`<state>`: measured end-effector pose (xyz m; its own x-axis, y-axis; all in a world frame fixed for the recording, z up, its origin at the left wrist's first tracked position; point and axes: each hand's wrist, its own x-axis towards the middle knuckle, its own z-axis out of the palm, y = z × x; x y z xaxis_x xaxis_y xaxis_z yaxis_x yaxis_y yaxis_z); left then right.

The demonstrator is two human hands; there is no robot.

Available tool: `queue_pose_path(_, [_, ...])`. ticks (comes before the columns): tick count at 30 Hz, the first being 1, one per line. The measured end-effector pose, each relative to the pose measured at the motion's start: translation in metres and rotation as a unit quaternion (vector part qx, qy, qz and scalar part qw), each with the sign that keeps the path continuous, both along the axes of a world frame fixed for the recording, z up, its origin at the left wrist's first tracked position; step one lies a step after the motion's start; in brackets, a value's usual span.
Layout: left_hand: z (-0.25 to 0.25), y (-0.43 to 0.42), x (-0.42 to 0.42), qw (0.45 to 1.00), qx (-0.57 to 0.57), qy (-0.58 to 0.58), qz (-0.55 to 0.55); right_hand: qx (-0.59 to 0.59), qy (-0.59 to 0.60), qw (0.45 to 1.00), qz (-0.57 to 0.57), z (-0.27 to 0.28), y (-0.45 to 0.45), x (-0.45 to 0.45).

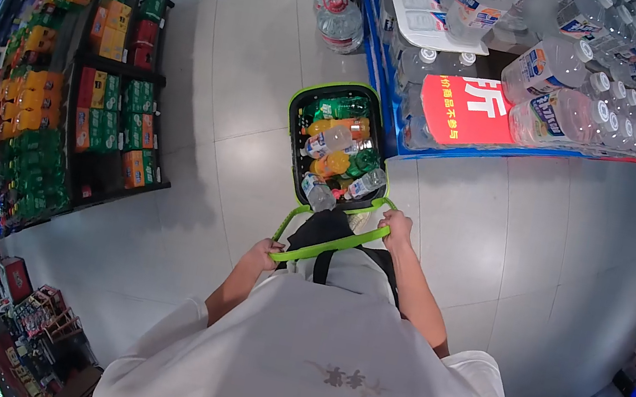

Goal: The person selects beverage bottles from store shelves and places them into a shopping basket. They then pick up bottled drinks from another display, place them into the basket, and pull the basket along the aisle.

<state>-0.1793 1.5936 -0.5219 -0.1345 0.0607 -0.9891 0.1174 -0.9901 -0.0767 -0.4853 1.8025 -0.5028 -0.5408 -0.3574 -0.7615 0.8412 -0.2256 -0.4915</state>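
Both my hands are closed around the bright green handle [337,244] of a black shopping basket with a green rim [291,121]. My left hand [265,255] grips the handle's left end, and my right hand [396,228] grips its right end. The basket stands in front of my feet, filled with several drink bottles. Among them are a green bottle [343,107], an orange drink bottle [331,163] and a clear bottle [367,183]. Part of the contents lies hidden under other bottles.
On the right, a blue-edged display [461,157] holds clear bottles and a red sign [466,112]. Large water jugs [339,22] stand on the floor ahead. A black shelf [115,192] with boxed and bottled drinks is on the left. Tiled floor [233,149] runs between them.
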Motion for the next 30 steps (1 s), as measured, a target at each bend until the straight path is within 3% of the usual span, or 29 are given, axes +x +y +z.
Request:
queue_pose_path(2, [-0.005,-0.004,0.006,1.000,-0.007,0.003,-0.008,0.006,0.012,1.000,0.000,0.003,-0.001,0.007])
queue_pose_path(5, [-0.053,-0.016,0.016,0.998,-0.042,0.005,-0.041,0.011,0.012,1.000,0.001,0.004,0.006,0.015])
queue_pose_path(8, [0.014,-0.003,0.000,0.999,-0.046,-0.002,-0.017,0.006,0.016,1.000,0.004,0.003,0.011,0.024])
queue_pose_path(11, [0.008,-0.016,0.019,0.998,-0.025,0.048,0.033,0.003,0.013,1.000,0.024,0.005,0.015,0.044])
queue_pose_path(16, [0.009,-0.032,0.037,0.995,-0.069,0.075,0.012,-0.019,-0.012,0.995,0.092,0.007,0.021,0.067])
queue_pose_path(20, [0.018,-0.019,0.031,0.995,-0.061,0.070,0.037,0.026,-0.007,0.990,0.135,0.004,0.037,0.067])
queue_pose_path(23, [-0.008,-0.020,0.051,0.995,-0.074,0.061,0.024,0.034,0.032,0.980,0.196,0.021,0.046,0.073])
queue_pose_path(30, [-0.018,0.006,0.072,0.995,-0.064,0.077,0.030,0.090,0.055,0.958,0.265,0.003,0.066,0.089])
